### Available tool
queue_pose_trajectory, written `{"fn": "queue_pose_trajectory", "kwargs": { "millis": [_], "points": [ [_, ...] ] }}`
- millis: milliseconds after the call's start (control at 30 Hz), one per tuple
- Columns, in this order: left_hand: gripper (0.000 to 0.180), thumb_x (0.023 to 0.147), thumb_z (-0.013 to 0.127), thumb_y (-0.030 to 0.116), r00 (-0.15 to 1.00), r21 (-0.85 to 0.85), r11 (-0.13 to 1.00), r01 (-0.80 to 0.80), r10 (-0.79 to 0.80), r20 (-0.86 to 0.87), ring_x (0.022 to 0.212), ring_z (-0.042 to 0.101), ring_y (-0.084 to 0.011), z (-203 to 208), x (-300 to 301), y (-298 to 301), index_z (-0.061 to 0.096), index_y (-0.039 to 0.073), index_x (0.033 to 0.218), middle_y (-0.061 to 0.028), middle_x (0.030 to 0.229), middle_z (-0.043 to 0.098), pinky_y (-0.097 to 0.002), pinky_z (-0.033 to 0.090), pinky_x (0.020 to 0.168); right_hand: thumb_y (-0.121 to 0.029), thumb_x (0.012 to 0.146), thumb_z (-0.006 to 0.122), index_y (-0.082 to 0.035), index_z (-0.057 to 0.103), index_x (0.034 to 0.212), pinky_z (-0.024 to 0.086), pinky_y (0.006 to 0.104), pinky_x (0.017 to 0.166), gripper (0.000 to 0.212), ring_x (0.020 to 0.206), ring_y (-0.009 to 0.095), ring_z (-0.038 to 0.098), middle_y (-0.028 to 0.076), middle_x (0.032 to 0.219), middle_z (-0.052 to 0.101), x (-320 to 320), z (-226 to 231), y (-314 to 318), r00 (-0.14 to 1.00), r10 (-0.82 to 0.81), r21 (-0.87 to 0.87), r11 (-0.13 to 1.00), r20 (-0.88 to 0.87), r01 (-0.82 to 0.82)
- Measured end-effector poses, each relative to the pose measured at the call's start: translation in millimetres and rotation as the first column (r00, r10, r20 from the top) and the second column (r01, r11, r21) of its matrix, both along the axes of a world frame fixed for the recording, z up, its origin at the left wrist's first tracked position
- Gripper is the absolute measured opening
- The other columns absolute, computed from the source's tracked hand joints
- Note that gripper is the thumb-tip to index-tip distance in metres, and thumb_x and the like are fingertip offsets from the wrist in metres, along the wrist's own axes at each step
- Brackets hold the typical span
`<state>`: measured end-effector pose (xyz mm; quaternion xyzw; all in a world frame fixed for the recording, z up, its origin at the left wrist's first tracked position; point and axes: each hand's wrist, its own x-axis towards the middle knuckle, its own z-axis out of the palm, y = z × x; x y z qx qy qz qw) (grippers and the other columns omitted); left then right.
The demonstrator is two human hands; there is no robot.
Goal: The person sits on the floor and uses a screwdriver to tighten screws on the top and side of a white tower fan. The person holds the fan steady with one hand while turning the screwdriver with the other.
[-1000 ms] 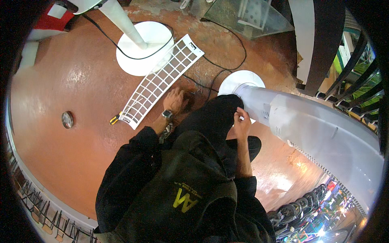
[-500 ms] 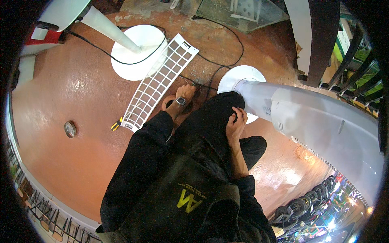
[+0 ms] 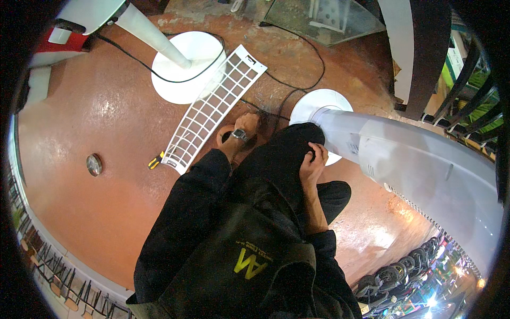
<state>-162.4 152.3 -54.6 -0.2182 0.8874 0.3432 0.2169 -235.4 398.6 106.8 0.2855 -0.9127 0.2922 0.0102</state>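
One curved white plastic grid point(image 3: 211, 109), probably flimsy, is best grabbed endwise, left hand point(image 3: 248, 124) beside it (grip unclear), right hand point(image 3: 313, 164) half-curled.

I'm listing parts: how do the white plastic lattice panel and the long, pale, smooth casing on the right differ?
The white plastic lattice panel is an open grid of bars; the long, pale, smooth casing has broad, mostly closed surfaces. The panel lies low near the floor, while the casing rises from a round white base. The panel is thin; the casing is bulkier. Both are pale and elongated.
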Motion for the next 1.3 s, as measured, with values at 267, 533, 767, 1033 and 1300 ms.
{"fn": "queue_pose_trajectory", "kwargs": {
  "millis": [267,533,767,1033,1300],
  "points": [
    [0.028,0.09,0.069,0.026,0.859,-0.054,0.952,-0.301,0.247,-0.448,0.087,0.071,-0.0405,11,-10,-35,0.069,0.007,0.111,-0.0189,0.097,0.072,-0.0478,0.058,0.071,0.001,0.084,0.058,-0.007,0.068,0.116,0.041,0.0515,0.104,0.035,0.119,0.04,0.053,0.02,0.12,0.059,-1,3,2,0.999,-0.009,-0.015,1.0,0.034,0.01],
    [0.018,0.095,0.066,0.021,0.633,0.209,0.846,-0.49,0.51,-0.582,0.086,0.07,-0.0419,-15,-28,-57,0.069,0.007,0.105,-0.0194,0.093,0.072,-0.0501,0.056,0.076,0.0,0.083,0.058,-0.007,0.068,0.115,0.041,0.0502,0.105,0.034,0.118,0.039,0.053,0.019,0.121,0.058,0,0,3,0.999,-0.022,0.015,1.0,0.024,0.021],
    [0.021,0.092,0.065,0.015,0.706,0.079,0.897,-0.435,0.394,-0.588,0.087,0.07,-0.0426,-11,-11,-60,0.065,0.007,0.111,-0.0203,0.098,0.072,-0.0489,0.056,0.075,0.0,0.083,0.057,-0.006,0.068,0.115,0.04,0.0507,0.105,0.034,0.116,0.039,0.054,0.02,0.121,0.057,0,3,4,0.998,-0.044,0.008,0.999,0.041,0.043],
    [0.021,0.084,0.068,0.009,0.953,-0.083,0.992,-0.094,0.065,-0.295,0.088,0.073,-0.0369,-29,-34,-48,0.072,0.004,0.104,-0.0184,0.097,0.073,-0.0452,0.059,0.079,0.001,0.083,0.055,-0.006,0.068,0.116,0.041,0.0501,0.105,0.036,0.118,0.039,0.053,0.02,0.119,0.059,0,5,5,0.999,-0.005,0.011,1.0,0.033,0.005],
    [0.023,0.09,0.059,0.01,0.988,-0.261,0.965,-0.02,-0.022,-0.156,0.121,0.059,-0.0373,32,-46,-19,0.072,0.001,0.108,-0.021,0.125,0.065,-0.0429,0.056,0.095,0.001,0.083,0.056,-0.006,0.068,0.117,0.04,0.05,0.108,0.036,0.123,0.039,0.051,0.02,0.122,0.059,0,6,6,0.999,-0.005,0.018,1.0,0.045,0.004]
  ]
}}
